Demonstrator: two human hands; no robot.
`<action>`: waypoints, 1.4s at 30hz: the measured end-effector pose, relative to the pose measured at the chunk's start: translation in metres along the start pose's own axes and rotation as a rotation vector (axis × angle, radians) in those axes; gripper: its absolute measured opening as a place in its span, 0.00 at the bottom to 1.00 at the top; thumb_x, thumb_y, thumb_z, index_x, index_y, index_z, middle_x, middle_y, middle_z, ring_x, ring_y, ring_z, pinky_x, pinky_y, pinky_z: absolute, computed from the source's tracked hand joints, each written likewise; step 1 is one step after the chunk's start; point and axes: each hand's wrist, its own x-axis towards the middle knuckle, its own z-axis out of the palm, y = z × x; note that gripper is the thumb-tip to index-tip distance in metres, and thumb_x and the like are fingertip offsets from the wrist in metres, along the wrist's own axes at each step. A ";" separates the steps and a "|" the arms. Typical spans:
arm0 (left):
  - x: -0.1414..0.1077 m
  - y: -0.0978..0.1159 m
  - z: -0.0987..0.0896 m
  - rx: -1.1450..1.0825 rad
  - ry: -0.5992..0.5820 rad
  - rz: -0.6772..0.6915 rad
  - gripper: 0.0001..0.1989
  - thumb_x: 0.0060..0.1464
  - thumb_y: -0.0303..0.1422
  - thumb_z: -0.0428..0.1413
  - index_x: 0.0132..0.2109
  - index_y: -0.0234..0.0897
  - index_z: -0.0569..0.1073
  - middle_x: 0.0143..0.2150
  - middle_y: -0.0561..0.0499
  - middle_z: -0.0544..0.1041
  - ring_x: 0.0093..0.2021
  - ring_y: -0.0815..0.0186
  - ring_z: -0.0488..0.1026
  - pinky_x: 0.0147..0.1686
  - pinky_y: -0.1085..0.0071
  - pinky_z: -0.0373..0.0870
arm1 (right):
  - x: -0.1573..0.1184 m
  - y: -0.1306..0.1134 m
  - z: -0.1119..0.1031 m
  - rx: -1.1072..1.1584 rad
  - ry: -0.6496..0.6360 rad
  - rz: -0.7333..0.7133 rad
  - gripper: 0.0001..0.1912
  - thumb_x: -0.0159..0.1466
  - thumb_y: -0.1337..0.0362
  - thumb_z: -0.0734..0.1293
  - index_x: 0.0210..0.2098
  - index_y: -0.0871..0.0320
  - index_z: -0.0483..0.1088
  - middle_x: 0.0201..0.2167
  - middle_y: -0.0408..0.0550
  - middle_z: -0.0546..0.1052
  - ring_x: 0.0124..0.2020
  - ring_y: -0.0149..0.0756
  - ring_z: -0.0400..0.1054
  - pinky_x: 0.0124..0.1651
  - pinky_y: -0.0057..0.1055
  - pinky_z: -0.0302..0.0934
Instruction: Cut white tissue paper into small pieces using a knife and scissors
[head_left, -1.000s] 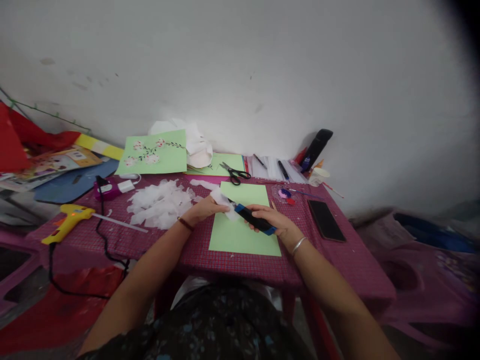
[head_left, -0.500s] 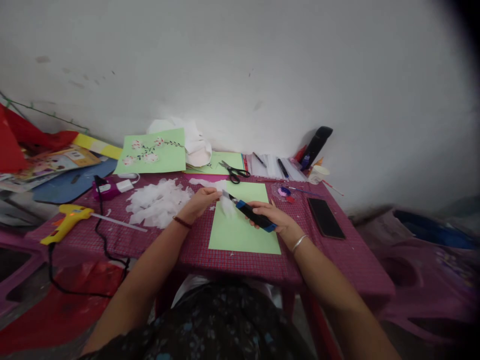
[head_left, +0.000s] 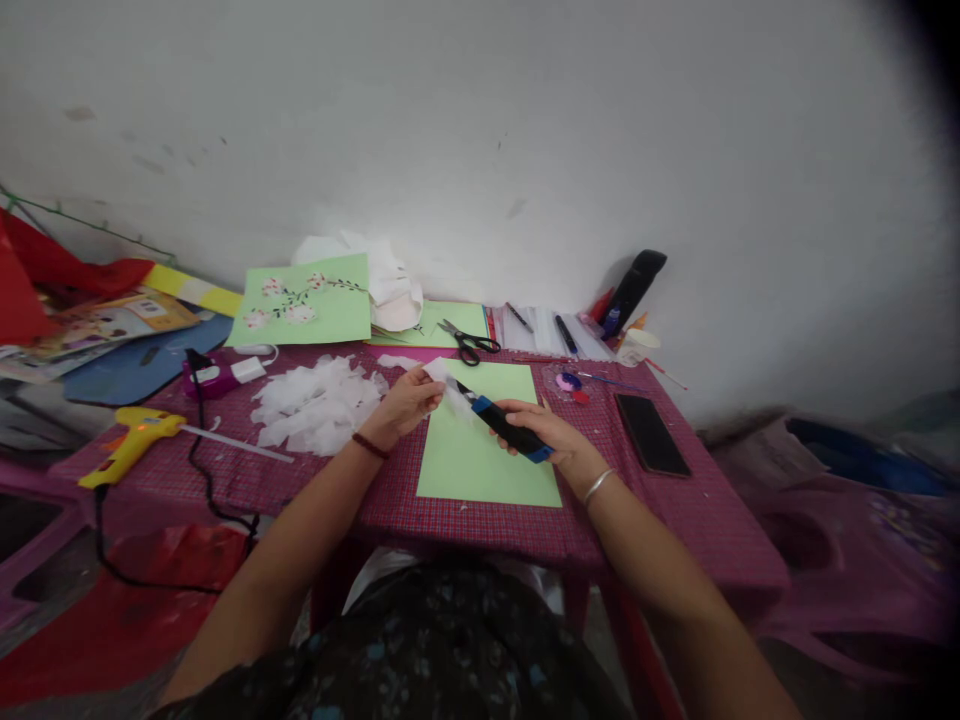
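Note:
My left hand pinches a thin white piece of tissue paper above the upper left of a light green sheet. Wrapped round a black and blue utility knife is my right hand. The knife's blade points up and left and meets the tissue; whether it cuts into it I cannot tell. Left of my left hand lies a heap of torn white tissue pieces. Black scissors rest just beyond the green sheet.
A yellow glue gun with a black cord lies on the left of the checked tablecloth. Behind the tissue heap stands a green card with painted flowers. A dark phone is at the right, pens at the back.
My left hand has turned and shifted slightly, lifting the tissue by the blade so more of it shows above the fingers. The right hand with the knife has barely moved.

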 end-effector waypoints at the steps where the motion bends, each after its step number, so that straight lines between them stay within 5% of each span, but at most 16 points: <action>1: 0.000 0.000 0.002 -0.018 0.001 -0.007 0.18 0.37 0.26 0.67 0.29 0.36 0.65 0.22 0.60 0.68 0.22 0.77 0.67 0.22 0.79 0.59 | 0.000 0.000 0.000 -0.001 0.005 0.001 0.21 0.55 0.61 0.71 0.47 0.60 0.71 0.33 0.48 0.79 0.26 0.32 0.73 0.24 0.25 0.66; 10: -0.002 -0.001 0.001 0.002 -0.028 -0.053 0.12 0.42 0.32 0.67 0.28 0.33 0.71 0.28 0.52 0.76 0.31 0.70 0.76 0.41 0.70 0.74 | 0.000 0.001 0.000 -0.014 0.016 0.002 0.20 0.56 0.62 0.70 0.47 0.60 0.71 0.32 0.47 0.79 0.26 0.31 0.73 0.24 0.26 0.66; 14: 0.000 -0.004 -0.002 0.139 -0.025 -0.062 0.12 0.44 0.35 0.66 0.28 0.33 0.73 0.25 0.52 0.76 0.26 0.71 0.74 0.33 0.73 0.72 | 0.000 0.000 0.000 -0.011 0.013 0.008 0.20 0.55 0.62 0.70 0.47 0.60 0.72 0.33 0.47 0.79 0.25 0.31 0.73 0.24 0.25 0.66; 19: 0.003 -0.007 -0.010 0.356 -0.071 -0.020 0.14 0.47 0.39 0.63 0.24 0.34 0.71 0.18 0.54 0.70 0.16 0.76 0.60 0.18 0.76 0.54 | 0.000 0.000 0.000 -0.018 0.013 0.004 0.20 0.56 0.62 0.70 0.47 0.61 0.71 0.33 0.48 0.79 0.26 0.32 0.73 0.25 0.26 0.66; 29: -0.004 0.010 -0.018 0.613 -0.191 0.038 0.14 0.48 0.39 0.62 0.24 0.35 0.69 0.19 0.57 0.67 0.19 0.75 0.59 0.20 0.76 0.52 | 0.000 0.003 0.000 -0.036 -0.007 0.073 0.21 0.56 0.62 0.70 0.49 0.60 0.70 0.31 0.47 0.79 0.24 0.32 0.72 0.25 0.26 0.66; 42: 0.001 0.002 -0.017 0.524 -0.267 -0.039 0.15 0.44 0.42 0.65 0.24 0.34 0.73 0.18 0.55 0.69 0.19 0.75 0.59 0.20 0.77 0.53 | 0.002 0.003 0.001 -0.020 -0.060 0.066 0.20 0.57 0.62 0.70 0.48 0.60 0.70 0.31 0.46 0.78 0.25 0.30 0.72 0.25 0.24 0.66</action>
